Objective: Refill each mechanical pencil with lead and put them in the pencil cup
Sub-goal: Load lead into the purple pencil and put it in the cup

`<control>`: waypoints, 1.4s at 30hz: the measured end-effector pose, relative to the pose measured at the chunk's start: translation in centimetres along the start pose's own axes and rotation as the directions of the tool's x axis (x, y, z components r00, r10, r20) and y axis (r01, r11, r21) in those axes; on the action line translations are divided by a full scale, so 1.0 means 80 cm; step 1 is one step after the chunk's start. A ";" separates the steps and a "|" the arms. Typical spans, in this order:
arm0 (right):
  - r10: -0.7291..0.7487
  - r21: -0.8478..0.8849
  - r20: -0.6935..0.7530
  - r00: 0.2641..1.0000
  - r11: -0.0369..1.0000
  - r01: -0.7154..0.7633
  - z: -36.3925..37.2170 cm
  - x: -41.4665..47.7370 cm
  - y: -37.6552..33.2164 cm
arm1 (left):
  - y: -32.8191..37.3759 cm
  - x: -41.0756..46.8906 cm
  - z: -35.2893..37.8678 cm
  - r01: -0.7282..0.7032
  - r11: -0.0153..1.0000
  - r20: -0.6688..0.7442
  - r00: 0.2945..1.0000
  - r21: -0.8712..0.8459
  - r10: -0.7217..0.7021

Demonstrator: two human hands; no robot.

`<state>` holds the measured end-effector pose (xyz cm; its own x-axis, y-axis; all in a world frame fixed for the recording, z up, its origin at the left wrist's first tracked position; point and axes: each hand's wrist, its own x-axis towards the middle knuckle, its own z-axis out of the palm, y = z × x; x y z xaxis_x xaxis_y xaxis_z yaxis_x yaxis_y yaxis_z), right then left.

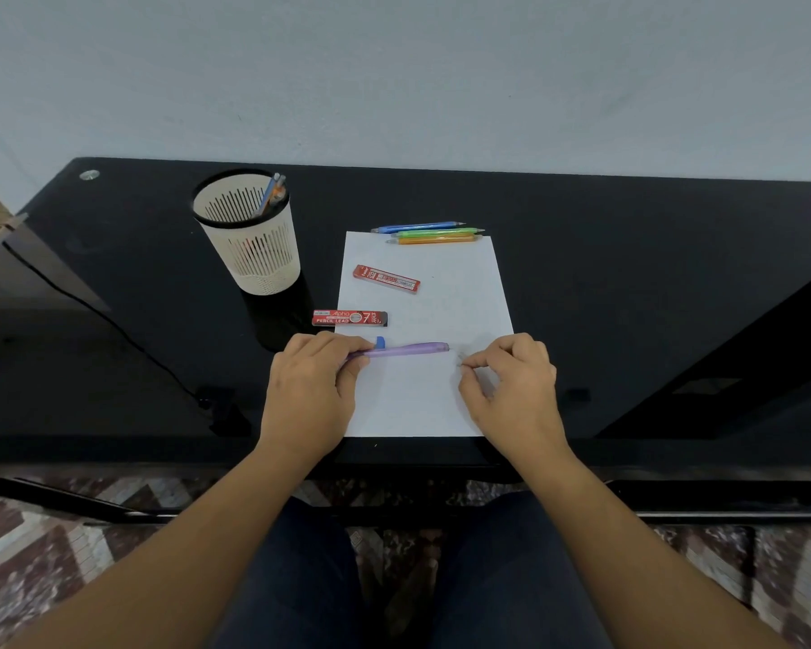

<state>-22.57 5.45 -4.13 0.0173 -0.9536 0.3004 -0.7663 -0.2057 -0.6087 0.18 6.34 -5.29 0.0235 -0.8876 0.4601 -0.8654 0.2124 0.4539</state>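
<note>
My left hand [312, 381] grips a purple mechanical pencil [406, 350] that lies level over a white sheet of paper [434, 306], its open end pointing right. My right hand [511, 377] pinches something very small just right of that end; I cannot make out what it is. A small blue cap [380, 341] lies beside the pencil. Two red lead cases lie near: one on the paper [386, 279], one at its left edge [350, 318]. Blue [415, 227], green [438, 233] and orange [434, 240] pencils lie at the paper's far edge. The slotted white pencil cup [249, 236] holds some pencils.
The desk [628, 274] is black and glossy, set against a pale wall. A thin black cable [113, 320] runs across its left side to a clamp near the front edge. My legs and a patterned floor show below the desk.
</note>
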 end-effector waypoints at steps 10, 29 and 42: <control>-0.028 -0.007 -0.036 0.999 1.000 0.028 0.004 0.003 0.002 | 0.000 0.000 0.000 0.004 1.000 0.001 1.000 -0.002 -0.004; -0.395 -0.277 -0.008 0.918 0.883 0.378 0.002 0.018 -0.025 | 0.003 0.001 -0.005 -0.037 0.999 -0.008 0.999 -0.007 0.037; -0.346 -0.274 0.095 0.934 0.892 0.358 0.019 0.006 -0.025 | 0.002 -0.003 -0.025 0.089 0.986 0.153 0.982 0.137 -0.110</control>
<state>-20.04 5.02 -3.91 0.3421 -0.8400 0.4212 -0.8536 -0.4652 -0.2344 1.05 7.38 -3.83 0.0422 -0.9575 0.2852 -0.9204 0.0738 0.3840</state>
